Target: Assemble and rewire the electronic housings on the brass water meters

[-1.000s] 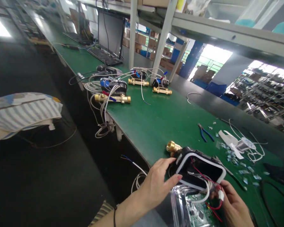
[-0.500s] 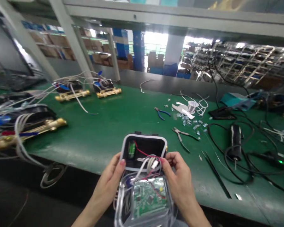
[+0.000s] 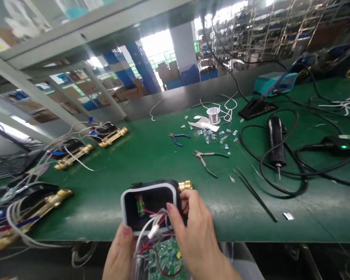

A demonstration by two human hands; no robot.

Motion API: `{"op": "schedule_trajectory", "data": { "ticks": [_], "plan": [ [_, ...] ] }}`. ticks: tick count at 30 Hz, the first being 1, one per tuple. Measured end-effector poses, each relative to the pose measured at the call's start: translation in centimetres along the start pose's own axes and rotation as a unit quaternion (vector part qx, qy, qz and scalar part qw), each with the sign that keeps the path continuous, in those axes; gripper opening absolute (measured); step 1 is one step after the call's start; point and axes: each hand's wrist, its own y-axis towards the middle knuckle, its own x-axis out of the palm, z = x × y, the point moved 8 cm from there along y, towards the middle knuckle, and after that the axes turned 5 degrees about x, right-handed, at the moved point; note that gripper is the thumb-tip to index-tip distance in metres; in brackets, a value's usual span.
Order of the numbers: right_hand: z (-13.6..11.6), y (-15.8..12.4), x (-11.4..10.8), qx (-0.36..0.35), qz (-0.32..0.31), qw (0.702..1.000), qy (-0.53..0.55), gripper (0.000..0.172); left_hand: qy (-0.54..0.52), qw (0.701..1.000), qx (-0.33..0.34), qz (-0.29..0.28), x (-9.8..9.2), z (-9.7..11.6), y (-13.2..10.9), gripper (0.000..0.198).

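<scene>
My hands hold a black meter housing point(image 3: 150, 206) with a white rim, open side facing me, low in the view. My left hand point(image 3: 120, 254) grips its lower left edge, and my right hand point(image 3: 194, 229) wraps its right side. A brass pipe fitting point(image 3: 185, 185) sticks out behind the housing. Red and white wires point(image 3: 153, 225) run from inside it to a green circuit board point(image 3: 166, 260) in a clear cover, which hangs below, partly cut off by the frame's bottom edge.
On the green workbench point(image 3: 134, 155) lie blue-handled pliers point(image 3: 179, 136), green-handled pliers point(image 3: 207, 159), tweezers point(image 3: 255, 194), a solder spool point(image 3: 213, 115) and several small metal pieces. Brass-bodied meters with wires point(image 3: 76, 155) lie at left. Black cables and a soldering handle point(image 3: 276, 140) lie at right.
The view has swung left and tilted. The housing has turned, now showing the brass fitting behind it, and my right hand has moved onto its right side. The circuit board hangs lower.
</scene>
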Motion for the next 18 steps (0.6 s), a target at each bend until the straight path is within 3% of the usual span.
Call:
{"op": "schedule_trajectory", "data": {
  "ticks": [4, 7, 12, 15, 18],
  "plan": [
    [-1.4, 0.7, -1.9, -0.103, 0.063, 0.989, -0.081, 0.016, -0.043, 0.997, 0.0, -0.058, 2.2, -0.7, -1.2, 0.065],
    [-2.5, 0.8, -2.7, -0.16, 0.079, 0.979, -0.103, 0.016, -0.023, 0.996, 0.052, -0.069, 2.3, 0.1, -0.9, 0.068],
    [-3.0, 0.9, -3.4, -0.169, 0.054, 0.98, -0.094, 0.018, 0.009, 0.977, 0.212, 0.012, 0.7, 5.7, 0.4, 0.06],
    [-2.8, 1.3, -3.5, -0.157, 0.032, 0.982, -0.101, 0.019, 0.038, 0.968, 0.247, 0.012, 1.1, 8.3, 1.1, 0.043],
    [-2.7, 2.0, -3.7, -0.154, 0.019, 0.982, -0.105, 0.021, 0.041, 0.963, 0.265, 0.026, 1.4, 9.4, 1.6, 0.03]
  ]
}}
